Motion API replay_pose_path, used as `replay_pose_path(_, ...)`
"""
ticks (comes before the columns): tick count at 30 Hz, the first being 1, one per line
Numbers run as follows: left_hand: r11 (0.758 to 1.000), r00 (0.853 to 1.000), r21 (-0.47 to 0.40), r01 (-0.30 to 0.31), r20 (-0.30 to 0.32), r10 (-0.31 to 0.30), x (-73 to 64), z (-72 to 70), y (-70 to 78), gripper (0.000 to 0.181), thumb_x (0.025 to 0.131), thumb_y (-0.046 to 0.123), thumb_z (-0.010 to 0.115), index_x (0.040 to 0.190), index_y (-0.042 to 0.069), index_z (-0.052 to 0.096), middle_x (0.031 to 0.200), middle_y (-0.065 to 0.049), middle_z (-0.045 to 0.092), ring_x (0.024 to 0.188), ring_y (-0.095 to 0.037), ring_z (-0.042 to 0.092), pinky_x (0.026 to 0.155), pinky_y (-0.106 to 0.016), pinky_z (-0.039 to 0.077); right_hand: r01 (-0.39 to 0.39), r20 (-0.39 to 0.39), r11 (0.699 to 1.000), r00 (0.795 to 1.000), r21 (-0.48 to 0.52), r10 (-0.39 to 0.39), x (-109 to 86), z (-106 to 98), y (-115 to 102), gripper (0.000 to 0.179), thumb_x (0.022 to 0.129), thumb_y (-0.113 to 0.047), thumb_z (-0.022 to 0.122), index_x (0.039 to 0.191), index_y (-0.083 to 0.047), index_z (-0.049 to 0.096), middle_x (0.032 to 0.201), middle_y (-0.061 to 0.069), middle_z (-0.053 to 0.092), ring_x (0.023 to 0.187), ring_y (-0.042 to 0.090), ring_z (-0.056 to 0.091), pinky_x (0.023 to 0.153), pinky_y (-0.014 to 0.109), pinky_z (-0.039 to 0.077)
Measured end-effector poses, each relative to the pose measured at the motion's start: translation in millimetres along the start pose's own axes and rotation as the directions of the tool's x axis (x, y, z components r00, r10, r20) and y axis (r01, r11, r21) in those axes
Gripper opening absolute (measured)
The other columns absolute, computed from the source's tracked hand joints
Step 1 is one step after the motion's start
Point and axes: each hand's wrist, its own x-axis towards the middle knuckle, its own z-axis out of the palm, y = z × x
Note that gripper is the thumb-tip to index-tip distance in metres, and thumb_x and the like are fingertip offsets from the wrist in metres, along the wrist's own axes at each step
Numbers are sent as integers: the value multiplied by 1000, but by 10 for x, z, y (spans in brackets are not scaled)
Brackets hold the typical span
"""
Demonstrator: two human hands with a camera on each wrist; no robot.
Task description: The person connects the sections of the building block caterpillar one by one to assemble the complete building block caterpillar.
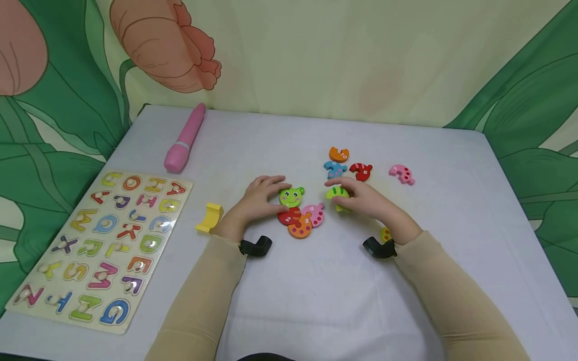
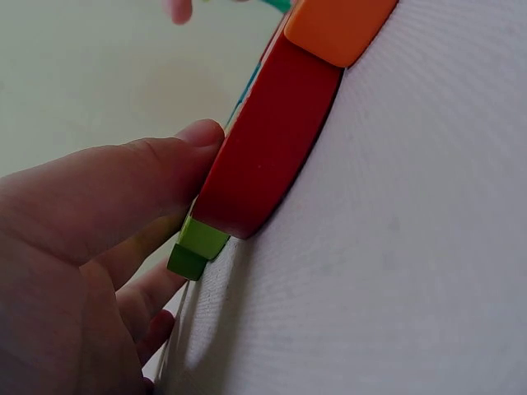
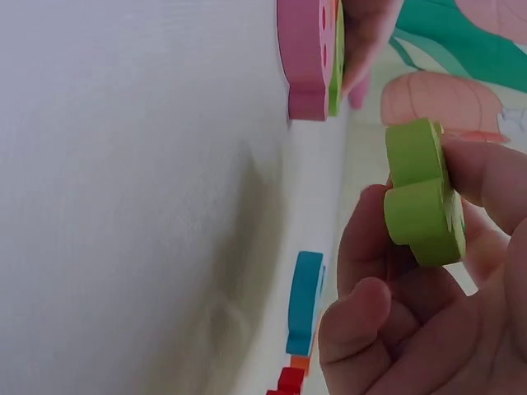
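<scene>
Table (image 1: 316, 301) bears caterpillar (image 1: 300, 231) between hands: left (image 1: 254, 203), relaxed, touches it; right (image 1: 368, 198) pinches green piece (image 3: 418, 204).

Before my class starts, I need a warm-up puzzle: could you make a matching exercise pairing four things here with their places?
1. Letter board
2. Smiling green piece
3. Green striped piece
4. Yellow curved block

A. Between board and left hand
B. Held by the right hand
C. Nearest the left edge of the table
D. Touching the red piece

Pairs: 1-C, 2-D, 3-B, 4-A
</scene>
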Motion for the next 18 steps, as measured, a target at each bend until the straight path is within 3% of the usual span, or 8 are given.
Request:
replay_pose_path(4,1000,1000,3,-1,-1,1,4,0,-8,58,78,43,63,132,29,47,148,5,29,135,-25,17,109,-53,17,-3,-5,1000,1000,-14,3,29,46,-16,40,87,-26,60,124,-19,48,85,8,47,81,22,45,64,28,41)
replay_pose_path(7,1000,1000,5,-1,-1,1,5,1,-10,58,78,43,63,132,29,46,148,5,29,135,-25,17,109,-53,17,0,-11,1000,1000,-5,0,39,73,-29,34,86,-25,61,117,-17,49,78,8,44,74,22,43,60,28,37)
replay_pose_path(12,1000,1000,6,1,-2,-1,3,1,-1,58,78,43,63,132,29,46,147,4,29,135,-25,17,109,-53,18,-9,66,1000,998,12,8,44,109,-44,40,85,-21,63,122,-18,48,87,7,47,80,21,44,66,27,40)
replay_pose_path(18,1000,1000,6,4,-2,-4,6,2,-2,58,78,43,63,132,30,47,147,5,29,135,-24,17,109,-52,17,19,183,999,983,-36,-12,39,115,-65,49,85,-15,61,130,-21,43,92,6,48,85,20,45,70,28,42)
